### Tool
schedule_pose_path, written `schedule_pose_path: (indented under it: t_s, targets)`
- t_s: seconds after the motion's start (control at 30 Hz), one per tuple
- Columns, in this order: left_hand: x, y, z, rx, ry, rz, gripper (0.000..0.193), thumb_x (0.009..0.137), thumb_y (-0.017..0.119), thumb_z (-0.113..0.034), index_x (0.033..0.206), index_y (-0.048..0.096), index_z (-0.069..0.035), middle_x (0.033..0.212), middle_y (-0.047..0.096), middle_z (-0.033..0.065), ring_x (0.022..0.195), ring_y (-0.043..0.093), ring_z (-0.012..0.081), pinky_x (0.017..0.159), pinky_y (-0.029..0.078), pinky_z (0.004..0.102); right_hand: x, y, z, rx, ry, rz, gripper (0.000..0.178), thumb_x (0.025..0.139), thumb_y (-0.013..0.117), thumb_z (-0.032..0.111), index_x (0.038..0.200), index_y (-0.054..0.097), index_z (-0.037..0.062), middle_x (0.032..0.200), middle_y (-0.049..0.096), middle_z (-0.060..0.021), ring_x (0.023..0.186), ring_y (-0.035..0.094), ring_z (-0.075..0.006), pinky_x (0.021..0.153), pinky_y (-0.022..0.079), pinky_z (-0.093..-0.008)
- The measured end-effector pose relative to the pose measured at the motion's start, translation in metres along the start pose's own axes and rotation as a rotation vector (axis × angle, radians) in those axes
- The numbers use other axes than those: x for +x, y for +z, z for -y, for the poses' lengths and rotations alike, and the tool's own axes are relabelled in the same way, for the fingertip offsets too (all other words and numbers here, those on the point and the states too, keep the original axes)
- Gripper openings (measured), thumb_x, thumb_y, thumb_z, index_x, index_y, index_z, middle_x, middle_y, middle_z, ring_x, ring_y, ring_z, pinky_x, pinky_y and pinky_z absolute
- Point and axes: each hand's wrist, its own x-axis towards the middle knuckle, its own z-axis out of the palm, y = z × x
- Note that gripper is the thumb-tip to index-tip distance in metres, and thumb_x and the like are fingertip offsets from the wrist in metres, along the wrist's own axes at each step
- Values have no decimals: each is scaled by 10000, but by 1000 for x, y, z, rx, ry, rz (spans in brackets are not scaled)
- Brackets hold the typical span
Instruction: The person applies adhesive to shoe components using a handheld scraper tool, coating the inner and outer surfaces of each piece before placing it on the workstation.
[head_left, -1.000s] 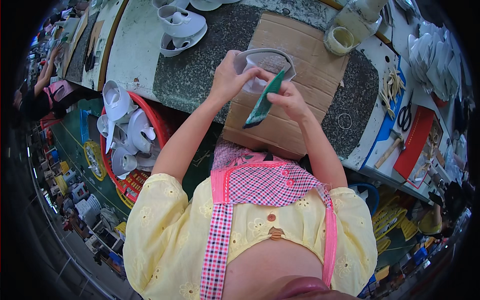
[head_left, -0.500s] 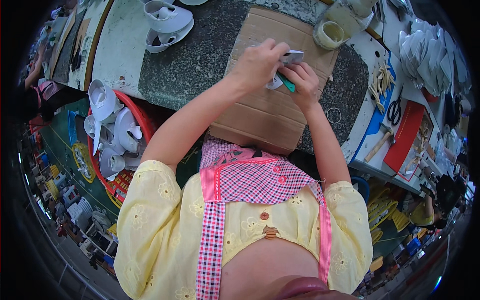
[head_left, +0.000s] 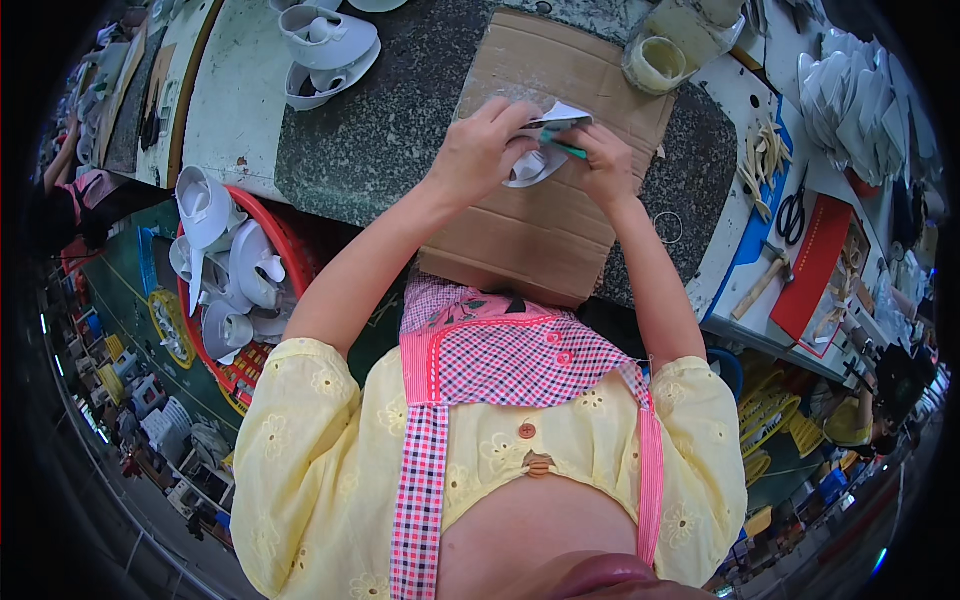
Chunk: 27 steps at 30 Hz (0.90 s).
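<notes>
white curved pieces [head_left: 205, 212] were heaped in a red basket [head_left: 290, 235]. by the left hand [head_left: 478, 150], a white shell [head_left: 533, 165] was grasped over brown cardboard [head_left: 530, 240]; a green strip [head_left: 573, 151] was pinched in the right hand [head_left: 610, 165].

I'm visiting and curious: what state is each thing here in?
Left hand: closed on white piece
Right hand: closed on green item
White piece: held over cardboard
Green item: mostly hidden
Cardboard: lying on bench
Pale cup: open-topped
Red basket: piled with white parts
Hammer: lying down
Scissors: lying; open or shut unclear
</notes>
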Motion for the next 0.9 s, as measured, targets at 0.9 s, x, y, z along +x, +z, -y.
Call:
schedule_pose_path:
  t_s: [0.9]
  targets:
    - [-67,17,23,-168,-135,-181,194,693,624,-68,867,540,-59,757,547,81,660,567,234,547,455,307,-36,39,58,132,73,-268,222,666,619,35,882,570,31,737,573,-123,637,559,-266,562,445,-328]
